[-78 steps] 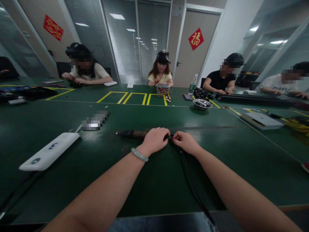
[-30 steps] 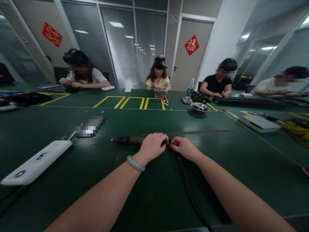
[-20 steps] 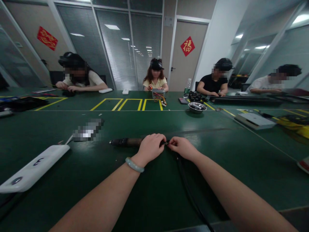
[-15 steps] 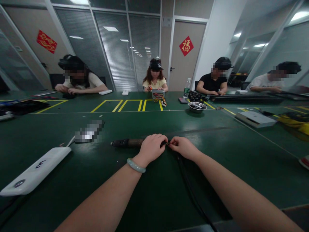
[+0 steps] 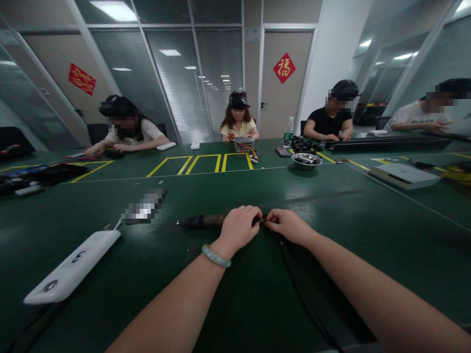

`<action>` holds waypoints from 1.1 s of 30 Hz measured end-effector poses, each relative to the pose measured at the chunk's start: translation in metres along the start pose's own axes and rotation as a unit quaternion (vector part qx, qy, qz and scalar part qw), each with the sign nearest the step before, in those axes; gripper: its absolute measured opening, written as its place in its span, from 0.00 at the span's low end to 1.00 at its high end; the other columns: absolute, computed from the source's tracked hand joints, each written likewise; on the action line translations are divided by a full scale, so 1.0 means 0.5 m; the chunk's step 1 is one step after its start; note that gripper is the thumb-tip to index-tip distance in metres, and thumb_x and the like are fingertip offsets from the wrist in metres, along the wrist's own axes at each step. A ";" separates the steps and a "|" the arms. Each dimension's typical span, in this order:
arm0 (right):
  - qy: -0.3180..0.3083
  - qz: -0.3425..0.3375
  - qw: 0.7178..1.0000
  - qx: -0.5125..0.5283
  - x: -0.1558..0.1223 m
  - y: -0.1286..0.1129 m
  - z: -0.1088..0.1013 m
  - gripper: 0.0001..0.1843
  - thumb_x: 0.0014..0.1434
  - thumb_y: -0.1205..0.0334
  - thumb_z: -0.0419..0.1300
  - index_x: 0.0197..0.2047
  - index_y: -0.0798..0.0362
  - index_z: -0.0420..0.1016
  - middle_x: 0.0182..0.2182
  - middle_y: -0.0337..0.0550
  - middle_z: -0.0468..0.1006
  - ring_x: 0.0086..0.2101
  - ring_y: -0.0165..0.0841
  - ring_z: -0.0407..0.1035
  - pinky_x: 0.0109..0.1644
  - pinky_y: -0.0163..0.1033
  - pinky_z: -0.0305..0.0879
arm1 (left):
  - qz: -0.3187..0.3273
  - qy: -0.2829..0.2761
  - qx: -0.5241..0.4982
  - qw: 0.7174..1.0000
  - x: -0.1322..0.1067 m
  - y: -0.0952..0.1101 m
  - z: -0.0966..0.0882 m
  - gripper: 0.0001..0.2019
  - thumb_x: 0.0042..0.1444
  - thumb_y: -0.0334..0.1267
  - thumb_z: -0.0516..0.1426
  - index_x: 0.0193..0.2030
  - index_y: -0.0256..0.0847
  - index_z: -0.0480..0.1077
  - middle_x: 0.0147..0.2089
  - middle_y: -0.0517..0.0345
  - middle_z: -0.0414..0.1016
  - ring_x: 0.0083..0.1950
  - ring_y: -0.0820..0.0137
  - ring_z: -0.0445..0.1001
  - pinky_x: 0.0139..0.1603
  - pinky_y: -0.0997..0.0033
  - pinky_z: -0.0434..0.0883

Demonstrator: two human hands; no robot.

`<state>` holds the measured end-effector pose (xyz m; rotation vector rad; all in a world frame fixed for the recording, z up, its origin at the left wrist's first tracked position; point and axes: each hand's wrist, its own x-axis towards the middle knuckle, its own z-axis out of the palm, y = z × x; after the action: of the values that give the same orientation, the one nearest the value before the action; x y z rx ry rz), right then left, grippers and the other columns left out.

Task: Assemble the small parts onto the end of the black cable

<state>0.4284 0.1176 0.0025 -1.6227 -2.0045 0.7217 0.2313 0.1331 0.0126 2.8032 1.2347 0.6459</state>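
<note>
Your left hand (image 5: 241, 226) is palm-down and curled into a grip, its bare forearm (image 5: 172, 304) reaching in from seven o'clock. Your right hand (image 5: 289, 225), close by at its three o'clock, holds a fingertip pinch, its bare forearm (image 5: 371, 277) slanting in from four o'clock.

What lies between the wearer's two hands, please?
In the head view, a shiny piece, too small to identify, shows between the left hand and right hand.
</note>
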 end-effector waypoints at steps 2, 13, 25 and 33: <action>0.002 -0.004 1.000 -0.002 0.000 0.000 0.000 0.07 0.57 0.58 0.60 0.36 0.51 0.76 0.30 0.39 0.79 0.30 0.31 0.71 0.32 0.34 0.60 | 0.007 0.001 0.000 1.000 0.000 0.000 0.001 0.06 0.59 0.34 0.56 0.43 0.46 0.67 0.43 0.61 0.72 0.45 0.66 0.70 0.45 0.64 0.66; 0.007 -0.007 1.000 -0.001 -0.002 -0.001 -0.001 0.07 0.57 0.58 0.61 0.36 0.52 0.76 0.30 0.39 0.79 0.30 0.30 0.72 0.32 0.34 0.61 | -0.001 -0.001 -0.001 1.000 0.001 0.002 -0.004 0.06 0.59 0.34 0.55 0.43 0.46 0.67 0.43 0.60 0.73 0.45 0.65 0.70 0.44 0.64 0.66; -0.003 0.001 1.000 0.003 -0.005 -0.007 -0.004 0.07 0.57 0.57 0.60 0.36 0.51 0.76 0.30 0.39 0.79 0.30 0.30 0.72 0.33 0.34 0.62 | -0.009 -0.010 0.002 1.000 0.000 0.004 -0.004 0.06 0.60 0.35 0.55 0.44 0.45 0.68 0.43 0.59 0.73 0.46 0.65 0.70 0.45 0.64 0.66; 0.000 -0.009 1.000 0.002 -0.001 -0.001 -0.002 0.07 0.57 0.57 0.60 0.36 0.51 0.76 0.30 0.38 0.79 0.29 0.30 0.72 0.32 0.34 0.61 | -0.001 0.008 -0.006 1.000 0.000 -0.001 -0.002 0.05 0.58 0.35 0.56 0.42 0.46 0.67 0.42 0.61 0.73 0.44 0.66 0.71 0.45 0.64 0.66</action>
<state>0.4286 0.1170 0.0035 -1.6004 -2.0143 0.7182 0.2308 0.1336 0.0132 2.7926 1.2312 0.6733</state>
